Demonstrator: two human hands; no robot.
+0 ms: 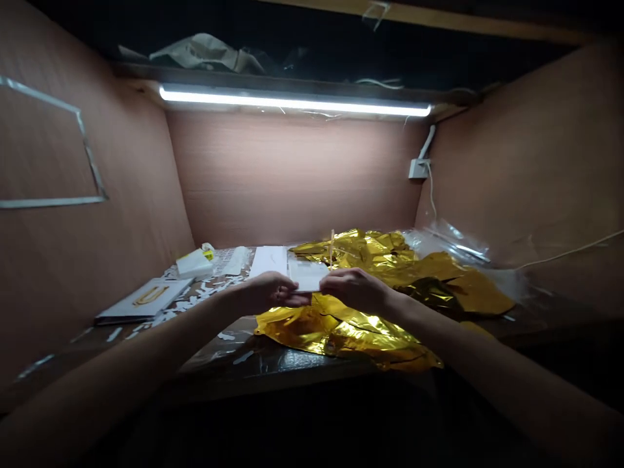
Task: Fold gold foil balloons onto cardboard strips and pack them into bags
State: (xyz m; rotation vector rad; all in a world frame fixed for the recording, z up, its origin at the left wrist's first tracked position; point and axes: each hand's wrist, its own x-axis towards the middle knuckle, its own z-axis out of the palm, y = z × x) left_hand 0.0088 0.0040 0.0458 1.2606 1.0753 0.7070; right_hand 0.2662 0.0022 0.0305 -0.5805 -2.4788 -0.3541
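A small flat white packet [308, 278], partly see-through at its upper part, is held above the table. My left hand [273, 289] is closed on its left side, with the thumb on top and fingers underneath. My right hand [353, 286] pinches its right edge. A thin pale stick [332, 247] stands up just behind my right fingers; whether they hold it cannot be seen. Beneath and behind my hands lie crumpled gold foil balloons [341, 331]. White sheets [268, 260] lie flat just behind my left hand.
At the left, a white stack with a yellow loop [151, 296] lies near scattered white paper strips [195, 296] and a white packet with a yellow label [195, 261]. Clear plastic wrap [453, 240] lies back right. A white cord [570, 250] runs along the right wall.
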